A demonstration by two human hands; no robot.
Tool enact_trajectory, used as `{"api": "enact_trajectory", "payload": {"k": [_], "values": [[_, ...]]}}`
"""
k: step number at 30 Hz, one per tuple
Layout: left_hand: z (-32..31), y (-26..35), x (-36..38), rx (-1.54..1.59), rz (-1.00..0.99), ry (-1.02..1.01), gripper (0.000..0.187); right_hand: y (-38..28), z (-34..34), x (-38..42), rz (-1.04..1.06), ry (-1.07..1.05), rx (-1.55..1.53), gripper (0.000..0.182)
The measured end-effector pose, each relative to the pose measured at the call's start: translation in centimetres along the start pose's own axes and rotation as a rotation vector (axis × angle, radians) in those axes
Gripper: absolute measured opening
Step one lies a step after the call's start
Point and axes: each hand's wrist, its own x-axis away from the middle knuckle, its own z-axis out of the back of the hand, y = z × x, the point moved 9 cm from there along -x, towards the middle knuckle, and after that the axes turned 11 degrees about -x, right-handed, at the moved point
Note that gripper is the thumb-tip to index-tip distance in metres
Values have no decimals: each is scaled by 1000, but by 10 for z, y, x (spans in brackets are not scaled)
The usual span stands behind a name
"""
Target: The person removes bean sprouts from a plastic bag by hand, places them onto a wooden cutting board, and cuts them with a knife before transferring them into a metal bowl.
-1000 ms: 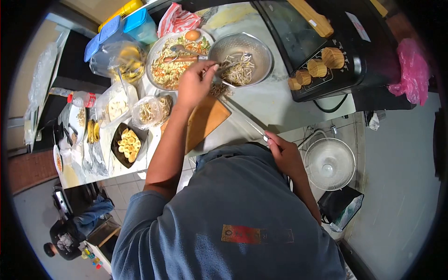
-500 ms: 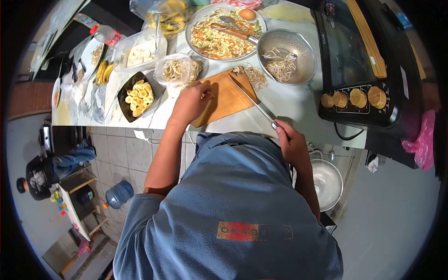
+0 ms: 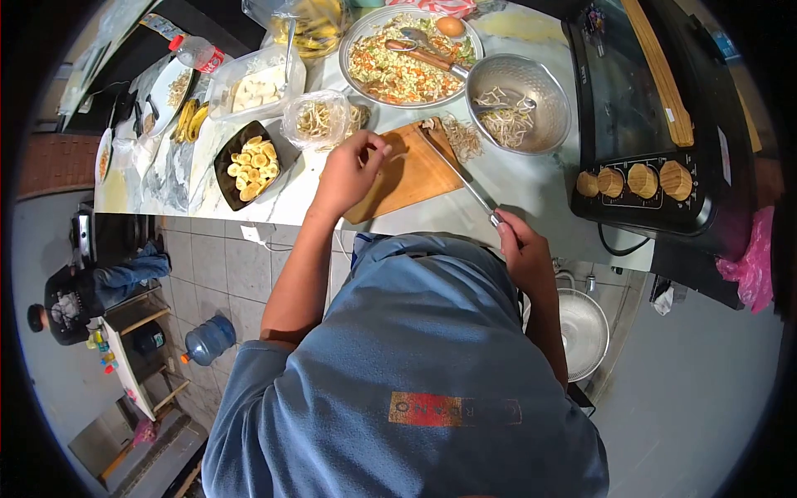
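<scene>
My right hand (image 3: 526,249) is wrapped round the handle of a long knife (image 3: 458,173). The blade runs up and left across a wooden cutting board (image 3: 397,178), its tip near small scraps by the bean sprout trimmings (image 3: 462,138). Over the board's left edge is my left hand (image 3: 352,169), with fingers curled toward the thumb; anything between them is too small to make out. Just beyond it sits a clear plastic bag of bean sprouts (image 3: 315,121). A metal bowl (image 3: 544,124) with more sprouts and a utensil stands right of the board.
A large tray (image 3: 347,66) of chopped vegetables carries an egg (image 3: 451,26) and a wooden-handled utensil. A dark bowl (image 3: 222,166) of banana slices and a plastic tub (image 3: 220,100) of white pieces stand left. A black oven (image 3: 697,199) is at right. Another person (image 3: 70,290) is at far left.
My left hand has shifted slightly and turned, its fingers curling up off the board. The right hand keeps the knife in nearly the same place. The whole view has moved a little.
</scene>
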Motion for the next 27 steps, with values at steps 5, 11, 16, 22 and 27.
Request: {"api": "enact_trajectory", "payload": {"k": [5, 11, 16, 22, 27], "values": [[-5, -12, -4, 252, -65, 92, 14, -3, 0, 3, -35, -3, 5, 32], [-33, -27, -6, 341, 110, -22, 19, 4, 3, 3, -14, 34, -26, 32], [-60, -14, -3, 420, 105, -42, 19, 11, 7, 4, -41, 47, -46, 31], [-50, 28, -1, -27, -205, 138, 14, 12, 9, 11, -68, 59, -81, 32], [-46, 39, 3, -222, -354, 276, 12, 17, 6, 19, -112, 47, -128, 32]]}}
